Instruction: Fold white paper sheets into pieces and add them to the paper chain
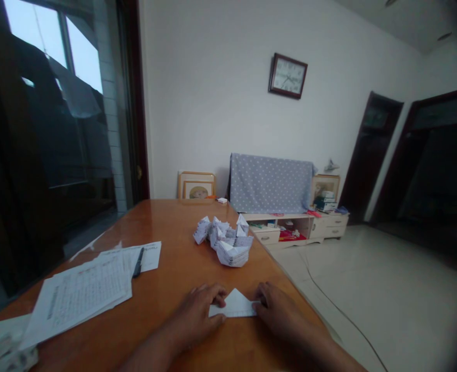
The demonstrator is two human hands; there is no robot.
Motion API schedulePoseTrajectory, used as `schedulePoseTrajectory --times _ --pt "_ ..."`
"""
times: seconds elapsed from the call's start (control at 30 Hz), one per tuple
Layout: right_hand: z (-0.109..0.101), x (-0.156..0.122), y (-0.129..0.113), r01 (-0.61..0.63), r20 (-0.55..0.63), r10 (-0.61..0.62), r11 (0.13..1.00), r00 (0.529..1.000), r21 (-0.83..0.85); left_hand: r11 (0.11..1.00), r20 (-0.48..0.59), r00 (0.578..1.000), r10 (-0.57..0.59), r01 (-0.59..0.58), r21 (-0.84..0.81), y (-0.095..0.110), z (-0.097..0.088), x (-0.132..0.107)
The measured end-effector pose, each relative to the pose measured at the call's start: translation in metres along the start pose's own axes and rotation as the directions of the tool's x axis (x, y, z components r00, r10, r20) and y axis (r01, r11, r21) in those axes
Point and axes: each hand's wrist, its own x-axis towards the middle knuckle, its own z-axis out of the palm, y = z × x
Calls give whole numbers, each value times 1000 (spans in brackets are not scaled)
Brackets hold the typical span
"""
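Note:
A white piece of folded paper (236, 306) with a pointed top and a straight band along its bottom lies on the table before me. My left hand (200, 314) grips its left end, thumb in front and fingers behind. At the right end, my right hand (275, 306) pinches the paper between thumb and curled fingers. Just beyond my hands sits a cluster of folded paper boats (233, 255), made from printed or written sheets, some nested together.
The brown wooden table (166, 281) has its right edge close to my right forearm. On the left lie written paper sheets (85, 289) and a black pen (138, 262). A small white item (222, 200) rests at the far end. Crumpled material (9, 351) is at lower left.

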Motion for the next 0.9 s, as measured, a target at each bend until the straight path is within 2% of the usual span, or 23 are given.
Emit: schedulePoseTrajectory --times 0.2,0.4,0.67,0.9 --pt "-4 -4 -3 42 62 -43 999 997 21 1000 -26 1000 -4 5 13 -2 3 1" --pt "-6 -10 -8 151 45 -149 987 988 -62 1000 -24 1000 -6 6 17 1 -1 -2" --pt "1 -9 -11 339 23 -357 864 934 -373 999 -46 999 28 -27 20 1 0 -4" --pt "6 -5 -14 410 -47 -471 808 881 -423 983 -91 990 110 -95 157 0 0 -3"
